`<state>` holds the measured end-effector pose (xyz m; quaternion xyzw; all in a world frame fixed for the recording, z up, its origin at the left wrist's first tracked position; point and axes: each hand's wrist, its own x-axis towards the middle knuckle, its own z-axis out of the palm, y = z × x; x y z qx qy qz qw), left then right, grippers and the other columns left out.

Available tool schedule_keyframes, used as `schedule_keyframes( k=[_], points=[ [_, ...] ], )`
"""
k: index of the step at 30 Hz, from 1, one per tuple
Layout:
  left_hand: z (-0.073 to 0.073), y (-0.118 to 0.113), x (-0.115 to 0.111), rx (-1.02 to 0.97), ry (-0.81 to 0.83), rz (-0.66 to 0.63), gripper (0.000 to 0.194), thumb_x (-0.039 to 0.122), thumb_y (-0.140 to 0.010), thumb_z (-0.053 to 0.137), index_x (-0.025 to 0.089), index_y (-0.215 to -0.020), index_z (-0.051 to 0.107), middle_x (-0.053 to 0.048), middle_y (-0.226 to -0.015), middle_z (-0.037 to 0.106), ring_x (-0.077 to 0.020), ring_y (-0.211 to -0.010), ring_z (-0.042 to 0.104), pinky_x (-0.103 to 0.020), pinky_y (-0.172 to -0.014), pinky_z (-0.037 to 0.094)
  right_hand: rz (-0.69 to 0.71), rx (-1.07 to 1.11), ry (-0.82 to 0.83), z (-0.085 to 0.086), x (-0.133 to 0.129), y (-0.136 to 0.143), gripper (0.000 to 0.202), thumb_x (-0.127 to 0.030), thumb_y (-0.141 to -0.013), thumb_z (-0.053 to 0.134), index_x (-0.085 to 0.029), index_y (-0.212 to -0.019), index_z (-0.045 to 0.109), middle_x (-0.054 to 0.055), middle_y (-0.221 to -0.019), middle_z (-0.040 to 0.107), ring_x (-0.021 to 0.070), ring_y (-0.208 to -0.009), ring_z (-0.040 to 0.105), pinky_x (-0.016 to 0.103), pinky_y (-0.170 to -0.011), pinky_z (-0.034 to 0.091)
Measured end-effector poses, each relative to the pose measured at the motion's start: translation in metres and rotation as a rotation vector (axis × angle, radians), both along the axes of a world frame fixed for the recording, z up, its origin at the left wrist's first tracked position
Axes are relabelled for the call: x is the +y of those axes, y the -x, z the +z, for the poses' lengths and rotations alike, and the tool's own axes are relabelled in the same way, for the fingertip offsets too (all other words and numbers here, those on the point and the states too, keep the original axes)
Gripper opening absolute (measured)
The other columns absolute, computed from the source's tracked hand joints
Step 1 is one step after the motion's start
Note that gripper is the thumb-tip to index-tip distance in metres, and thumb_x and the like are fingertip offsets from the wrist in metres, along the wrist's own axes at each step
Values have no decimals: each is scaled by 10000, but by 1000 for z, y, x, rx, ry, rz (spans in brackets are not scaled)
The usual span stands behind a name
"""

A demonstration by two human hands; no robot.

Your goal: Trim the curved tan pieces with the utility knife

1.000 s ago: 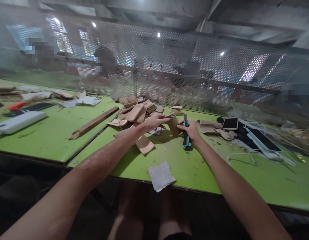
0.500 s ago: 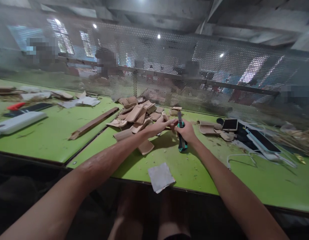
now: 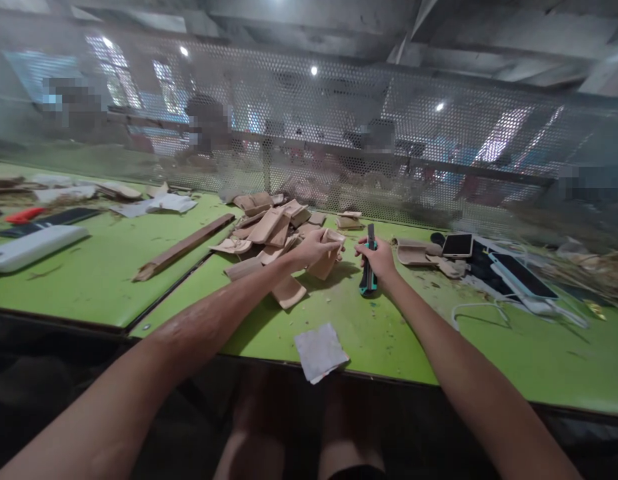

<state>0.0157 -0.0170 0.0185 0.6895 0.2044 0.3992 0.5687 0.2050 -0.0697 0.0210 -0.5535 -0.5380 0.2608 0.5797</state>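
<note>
My left hand (image 3: 313, 250) is closed on a curved, light-brown piece (image 3: 325, 265) that looks like dried bark or sheath, held tilted just above the green table (image 3: 339, 313). To the right, my right hand (image 3: 379, 259) grips a black and teal utility knife (image 3: 369, 270), its blade end pointing away from me. Knife and piece are apart. Beside my left hand lies a heap of similar curved pieces (image 3: 271, 225). A folded greyish cloth or paper (image 3: 321, 352) lies at the table's front edge.
A long brown strip (image 3: 183, 247) lies left of the heap. Farther left are a white power bank-like device (image 3: 39, 248) and white papers (image 3: 153, 203). Phones (image 3: 523, 275), a cable (image 3: 481, 308) and more curved pieces (image 3: 413, 252) sit at right. A perforated metal screen (image 3: 329, 140) stands behind.
My hands have moved apart. The knife has shifted slightly right, away from the piece, and the piece in my left hand now shows more of its surface.
</note>
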Motion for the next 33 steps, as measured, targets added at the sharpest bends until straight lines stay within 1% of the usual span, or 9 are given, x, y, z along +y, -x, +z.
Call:
schedule_keyframes(
  k=[8, 12, 16, 19, 21, 23, 27, 30, 33],
  points=[
    [-3, 0, 1, 28, -15, 24, 149, 284, -901, 620, 160, -892, 539, -25, -783, 656, -135, -616, 659, -261, -580, 529, -54, -45, 30, -6, 5, -5, 263, -360, -661, 695, -209, -828, 560, -29, -585, 622, 117, -397, 504, 248, -397, 405],
    [-8, -1, 5, 28, 16, 42, 188, 330, -921, 609, 169, -930, 512, -19, -802, 666, -134, -585, 653, -259, -554, 523, -72, -98, -50, -1, 4, -4, 239, -363, -717, 645, -220, -864, 523, -34, -616, 609, 123, -399, 505, 257, -406, 407],
    [-14, -1, 9, 15, 54, 60, 226, 375, -926, 612, 175, -931, 507, -24, -794, 666, -130, -576, 654, -254, -544, 533, -235, -163, -211, 5, 2, -3, 258, -393, -780, 616, -236, -935, 483, -43, -664, 566, 132, -435, 509, 266, -432, 409],
    [-16, -2, 12, 5, 67, 82, 225, 387, -948, 581, 180, -904, 503, -10, -750, 647, -117, -563, 640, -246, -546, 541, -359, -239, -290, 7, 0, -4, 241, -410, -827, 588, -238, -970, 497, -13, -732, 567, 153, -557, 555, 273, -518, 441],
    [-17, -3, 12, -4, 74, 94, 207, 365, -957, 567, 180, -887, 504, -3, -736, 635, -110, -562, 632, -243, -553, 545, -392, -310, -307, 6, 0, -5, 230, -411, -845, 576, -236, -984, 517, 3, -758, 571, 170, -639, 578, 282, -586, 457],
    [-17, -4, 12, -17, 86, 102, 183, 330, -961, 552, 181, -870, 498, 0, -724, 624, -111, -556, 623, -254, -557, 549, -382, -354, -310, 4, 0, -6, 221, -400, -856, 566, -236, -1000, 536, 3, -753, 564, 178, -662, 579, 288, -614, 457],
    [-16, -6, 11, -13, 131, 149, 153, 279, -972, 490, 183, -853, 479, 10, -672, 605, -108, -514, 592, -265, -548, 545, -337, -329, -302, 1, 2, -5, 224, -380, -866, 552, -235, -1036, 548, -8, -720, 555, 168, -607, 559, 282, -576, 443],
    [-16, -6, 10, -9, 161, 166, 186, 317, -988, 435, 188, -865, 486, 5, -664, 607, -122, -502, 604, -268, -523, 530, -317, -285, -255, -1, 3, -3, 230, -397, -861, 558, -236, -1022, 523, -21, -696, 566, 151, -542, 545, 274, -539, 444],
    [-18, -5, 11, -13, 170, 176, 207, 360, -985, 411, 199, -886, 495, -20, -692, 637, -144, -505, 621, -274, -499, 510, -248, -253, -180, -4, 3, 0, 203, -425, -859, 555, -242, -928, 501, -46, -630, 551, 130, -471, 523, 259, -504, 440]
  ],
)
